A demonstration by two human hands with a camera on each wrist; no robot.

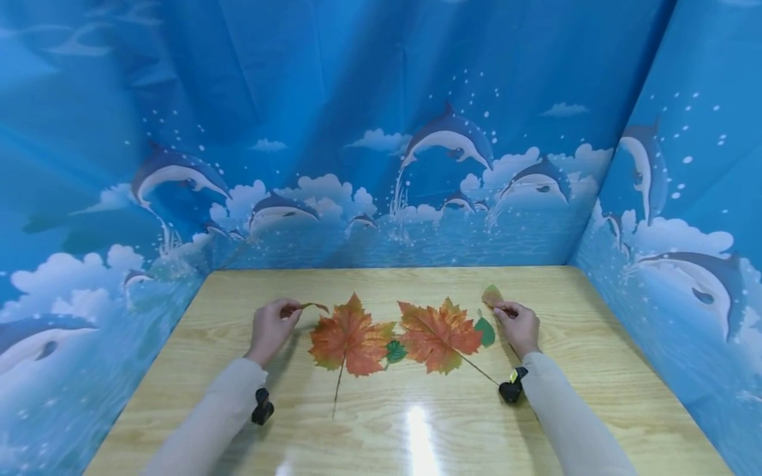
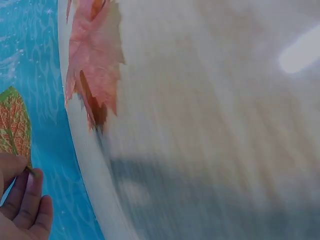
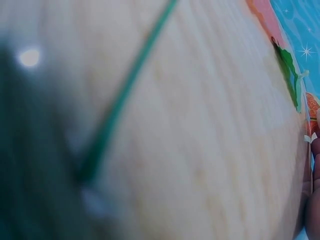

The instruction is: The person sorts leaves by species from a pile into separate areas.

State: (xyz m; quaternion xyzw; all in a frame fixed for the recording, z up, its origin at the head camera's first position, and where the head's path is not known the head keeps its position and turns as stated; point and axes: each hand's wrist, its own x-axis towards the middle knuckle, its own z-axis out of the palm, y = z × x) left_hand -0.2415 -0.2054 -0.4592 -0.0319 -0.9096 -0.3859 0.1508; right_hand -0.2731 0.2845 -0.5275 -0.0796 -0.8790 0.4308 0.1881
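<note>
Over the left part of the table, my left hand [image 1: 276,327] pinches a small leaf [image 2: 15,125] by its base between thumb and fingers. That leaf is reddish-brown with green edges. My right hand [image 1: 519,325], further right, pinches another small leaf [image 1: 491,295], green and brownish, near its lower end. Between the hands two large orange-red maple leaves lie on the table: the left maple leaf [image 1: 351,337] has its stem toward me, the right maple leaf [image 1: 440,330] has its stem slanting down right. A small dark green leaf [image 1: 395,352] sits between them. Beside my right hand lies a plain green leaf [image 1: 485,332].
The light wooden table [image 1: 286,396] has a glare spot near its front. A blue dolphin-print backdrop [image 1: 333,244] stands along its back and sides. Small black devices [image 1: 262,406] are on both wrists.
</note>
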